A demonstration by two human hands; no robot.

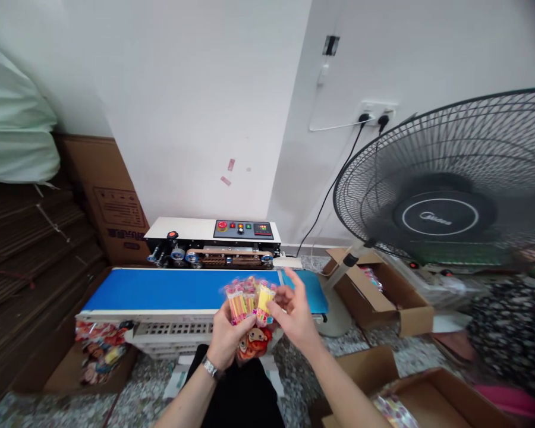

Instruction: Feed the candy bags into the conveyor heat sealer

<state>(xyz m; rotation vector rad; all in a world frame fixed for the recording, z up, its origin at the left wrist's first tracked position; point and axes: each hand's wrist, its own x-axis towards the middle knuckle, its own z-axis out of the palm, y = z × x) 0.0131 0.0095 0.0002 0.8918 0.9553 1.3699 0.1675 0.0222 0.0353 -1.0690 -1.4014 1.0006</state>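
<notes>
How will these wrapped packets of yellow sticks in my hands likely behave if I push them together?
The packets look small, so they're probably light. Their clear wrap looks shiny, so it may be slippery. They're separate pieces side by side, so they'd likely shift rather than move as one.

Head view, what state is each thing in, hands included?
Left hand: holding packets
Right hand: at the packets, index finger extended
Machine display: lit
Blue belt: motion unclear
Fan: spin unclear
Black plugs: in socket
Left box: open, other packets inside
Box beside fan: open
Lower right box: open
</notes>
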